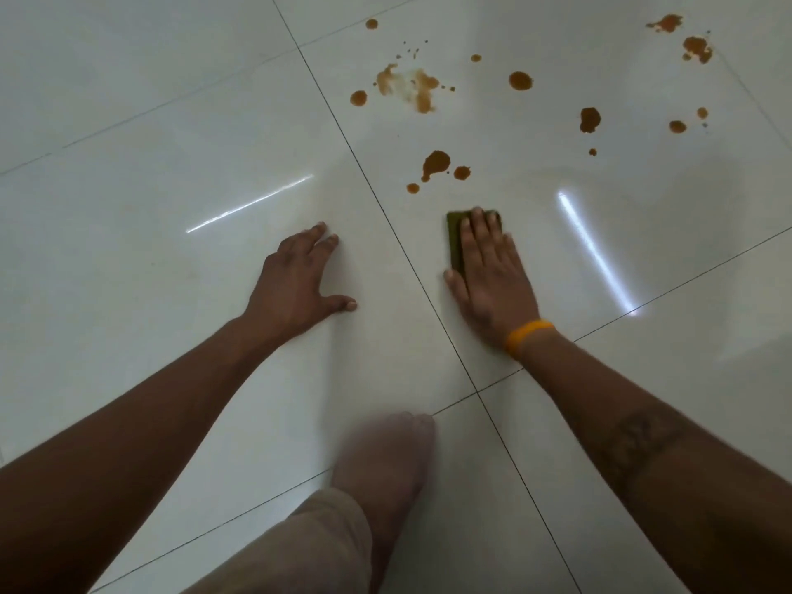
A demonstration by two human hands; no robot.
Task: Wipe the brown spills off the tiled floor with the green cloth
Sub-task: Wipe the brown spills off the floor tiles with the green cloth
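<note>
My right hand lies flat with straight fingers on a folded green cloth, pressing it to the glossy white tiled floor. Only the cloth's left and far edges show past the hand. Just beyond the cloth sit brown spills, with a smeared patch farther off and several more drops scattered toward the far right. My left hand rests on the bare tile to the left of a grout line, fingers spread, holding nothing.
My bare foot and a beige trouser leg are at the bottom centre, near where grout lines cross. Bright light streaks reflect off the tiles. An orange band circles my right wrist.
</note>
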